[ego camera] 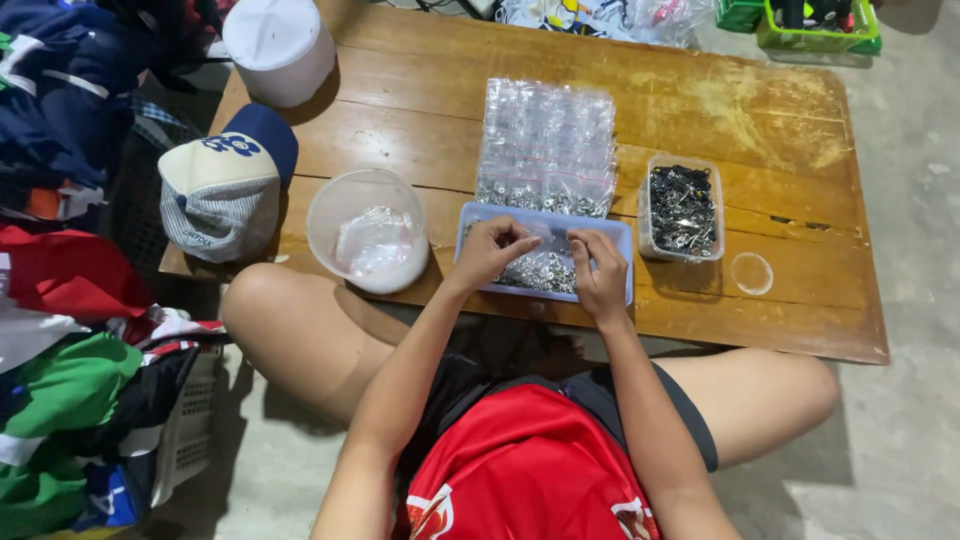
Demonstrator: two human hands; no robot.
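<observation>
Both hands work over the blue tray [618, 232] of small metal pieces at the bench [780, 300] edge, left hand [492, 250] and right hand [600, 272] each with a narrow grip on a small clear bag [545, 236], which looks likely to slip and spill

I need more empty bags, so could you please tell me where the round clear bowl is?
In the head view, the bowl sits on the table's near edge, left of the blue tray, beside the cap.

Both hands, left hand [492, 250] and right hand [600, 272], dip into the blue tray [622, 238].
</observation>
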